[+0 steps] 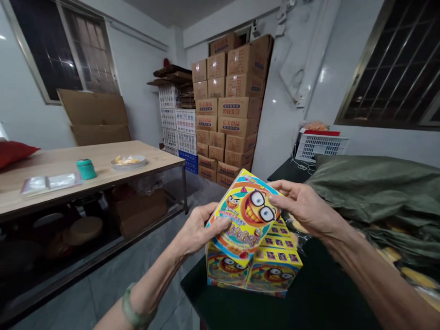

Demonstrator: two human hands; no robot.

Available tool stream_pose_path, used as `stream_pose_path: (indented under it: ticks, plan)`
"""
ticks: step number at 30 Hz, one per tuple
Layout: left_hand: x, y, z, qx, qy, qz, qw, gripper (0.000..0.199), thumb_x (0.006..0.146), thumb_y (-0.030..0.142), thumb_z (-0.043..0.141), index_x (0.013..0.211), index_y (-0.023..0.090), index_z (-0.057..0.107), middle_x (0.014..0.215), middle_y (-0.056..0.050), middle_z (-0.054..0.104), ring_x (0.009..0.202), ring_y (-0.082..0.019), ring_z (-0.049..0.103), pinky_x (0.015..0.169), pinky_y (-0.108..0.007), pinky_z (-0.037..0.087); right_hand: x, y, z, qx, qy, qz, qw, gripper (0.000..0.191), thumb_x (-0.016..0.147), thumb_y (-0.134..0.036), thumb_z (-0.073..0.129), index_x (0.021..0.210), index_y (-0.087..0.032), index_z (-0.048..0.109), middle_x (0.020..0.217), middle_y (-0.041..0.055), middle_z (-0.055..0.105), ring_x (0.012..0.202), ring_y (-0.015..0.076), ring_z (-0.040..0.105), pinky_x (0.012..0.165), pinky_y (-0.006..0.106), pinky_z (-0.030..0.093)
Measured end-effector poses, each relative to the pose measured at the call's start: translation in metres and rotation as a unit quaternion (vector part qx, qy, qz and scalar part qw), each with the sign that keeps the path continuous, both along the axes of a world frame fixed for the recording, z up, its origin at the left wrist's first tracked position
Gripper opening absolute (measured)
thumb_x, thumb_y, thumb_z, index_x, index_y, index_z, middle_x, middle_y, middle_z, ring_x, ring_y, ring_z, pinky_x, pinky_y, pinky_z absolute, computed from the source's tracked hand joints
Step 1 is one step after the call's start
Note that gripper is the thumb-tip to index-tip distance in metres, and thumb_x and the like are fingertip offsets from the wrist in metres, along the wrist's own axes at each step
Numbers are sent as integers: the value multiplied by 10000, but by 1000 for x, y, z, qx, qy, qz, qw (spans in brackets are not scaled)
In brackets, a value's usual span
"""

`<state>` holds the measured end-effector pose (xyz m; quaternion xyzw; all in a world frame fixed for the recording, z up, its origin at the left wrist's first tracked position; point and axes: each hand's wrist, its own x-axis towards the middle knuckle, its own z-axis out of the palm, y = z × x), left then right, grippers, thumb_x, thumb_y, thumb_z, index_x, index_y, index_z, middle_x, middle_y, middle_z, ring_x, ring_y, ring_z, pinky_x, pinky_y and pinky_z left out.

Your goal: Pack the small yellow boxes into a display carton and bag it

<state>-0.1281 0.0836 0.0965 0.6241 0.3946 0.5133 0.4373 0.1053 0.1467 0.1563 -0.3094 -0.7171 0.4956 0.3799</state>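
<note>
The left hand [198, 229] and the right hand [305, 207] are both closed around a tilted, yellow printed cardboard box [244, 219]: the left grips its lower edge with the thumb across the front, and the right spreads its fingers over the upper corner. The box shows an orange cartoon face with round glasses and a toothy grin, and its multicoloured Chinese lettering seems too small and warped to read. Directly beneath the hands, a stack of matching yellow boxes [274, 267] sits on a black desk [271, 315]. Right of the right hand lies a crumpled olive-green fabric sack [379, 201]. A pale green bangle [133, 309] circles the left wrist. Left of the left hand, a light wooden desk [59, 165] carries a teal cup [86, 169], a white plate of yellow food [128, 162] and clear plastic packets [50, 183]. Ahead of the hands rise stacked brown cartons [237, 97], marked with red-and-blue Chinese labels, beside white plastic crates [174, 119].
</note>
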Motion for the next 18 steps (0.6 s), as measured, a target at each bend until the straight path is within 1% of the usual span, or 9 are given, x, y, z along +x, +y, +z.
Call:
stream_pose_path:
  ticks: [1, 2, 5, 8, 10, 12, 15, 16, 18]
  plan:
    - [3, -6, -1, -31, -30, -31, 999, 488, 759, 502, 654, 1094, 148, 628, 1043, -119, 695, 918, -277, 668, 791, -387, 552, -1, -4, 1, -4, -7, -2, 1000, 453, 686, -517, 718, 964, -168, 642, 923, 73, 696, 768, 186, 643, 666, 296, 522]
    - [6, -12, -4, -51, -58, -43, 996, 467, 767, 495, 653, 1074, 143, 636, 1031, -120, 701, 908, -277, 674, 804, -392, 553, -3, -8, 1, -5, -16, -8, 1000, 449, 689, -536, 707, 938, -167, 644, 882, 66, 690, 723, 173, 629, 630, 284, 509]
    - [16, -28, -15, -74, -120, -50, 989, 416, 777, 465, 659, 1049, 151, 651, 1026, -116, 708, 912, -273, 681, 833, -389, 550, -5, -17, -1, -3, -42, -29, 999, 436, 695, -594, 667, 788, -170, 636, 715, 28, 642, 597, 129, 554, 529, 247, 441]
    - [26, -43, -28, -70, -127, -33, 989, 373, 795, 434, 650, 1065, 176, 654, 1015, -100, 714, 909, -267, 684, 806, -365, 558, -7, -19, -7, 18, -66, -64, 996, 480, 693, -632, 643, 610, -167, 562, 572, -9, 546, 513, 92, 462, 459, 216, 346]
    - [34, -53, -39, -57, -121, -4, 991, 363, 806, 419, 643, 1091, 195, 648, 1027, -90, 712, 901, -259, 685, 793, -352, 561, -8, -19, -12, 27, -81, -74, 994, 496, 691, -628, 642, 558, -166, 521, 532, -23, 499, 490, 79, 425, 443, 209, 308]
    - [44, -61, -51, -55, -140, 19, 988, 360, 811, 417, 635, 1104, 208, 643, 1037, -83, 710, 886, -253, 685, 794, -357, 560, -9, -21, -16, 16, -88, -60, 994, 468, 686, -597, 657, 568, -165, 521, 541, -21, 513, 498, 81, 446, 454, 209, 323]
    - [59, -71, -71, -74, -203, 20, 976, 356, 815, 418, 627, 1107, 214, 638, 1044, -83, 707, 904, -264, 681, 806, -381, 556, -10, -29, -21, -19, -95, -23, 995, 388, 662, -522, 694, 619, -173, 529, 595, -5, 585, 522, 101, 511, 475, 219, 384]
    - [63, -74, -76, -79, -227, 20, 970, 350, 815, 417, 626, 1098, 212, 639, 1044, -84, 707, 911, -267, 679, 808, -386, 554, -10, -31, -22, -23, -100, -15, 995, 361, 652, -491, 706, 635, -177, 529, 626, 1, 609, 539, 109, 532, 487, 225, 406]
    - [72, -79, -85, -87, -265, 29, 960, 342, 807, 409, 637, 1081, 206, 646, 1045, -85, 706, 921, -270, 677, 822, -390, 548, -9, -37, -24, -6, -116, -4, 993, 314, 646, -437, 714, 663, -180, 535, 695, 17, 644, 593, 131, 571, 519, 240, 444]
